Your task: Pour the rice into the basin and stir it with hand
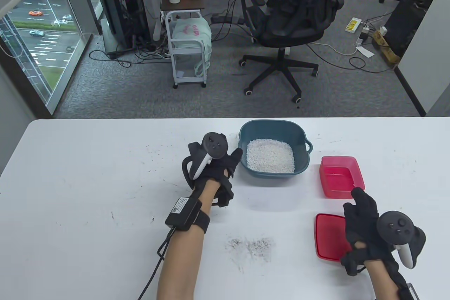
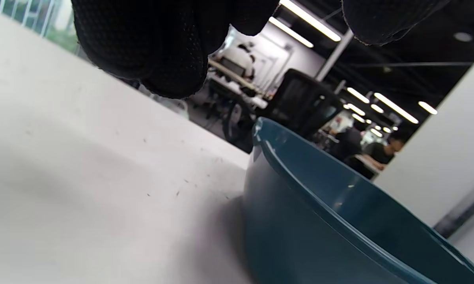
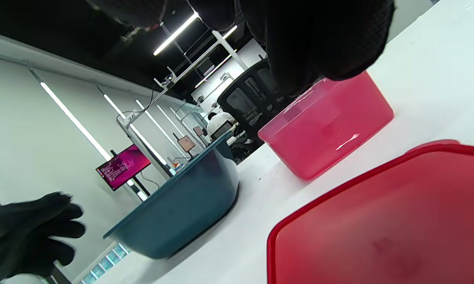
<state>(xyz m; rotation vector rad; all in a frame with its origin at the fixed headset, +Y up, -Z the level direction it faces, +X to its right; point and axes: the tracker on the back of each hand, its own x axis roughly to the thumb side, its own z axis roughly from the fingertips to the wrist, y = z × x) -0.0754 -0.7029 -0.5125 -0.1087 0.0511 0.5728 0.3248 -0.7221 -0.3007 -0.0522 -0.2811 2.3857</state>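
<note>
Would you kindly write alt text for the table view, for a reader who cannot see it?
A teal basin holding white rice sits on a white table. The gloved left hand lies beside the basin's left wall. The right hand hovers between an empty pink container and its red lid.

Black office chair [image 1: 295,8], white cart [image 1: 188,50]

I see a white table [image 1: 88,180] carrying a teal basin [image 1: 274,129] of rice [image 1: 270,156] near its far edge, with a pink container [image 1: 341,177] well to the basin's right. A red lid [image 1: 329,236] lies flat nearer me, and grey specks [image 1: 251,244], possibly debris, smudge the middle.
</note>
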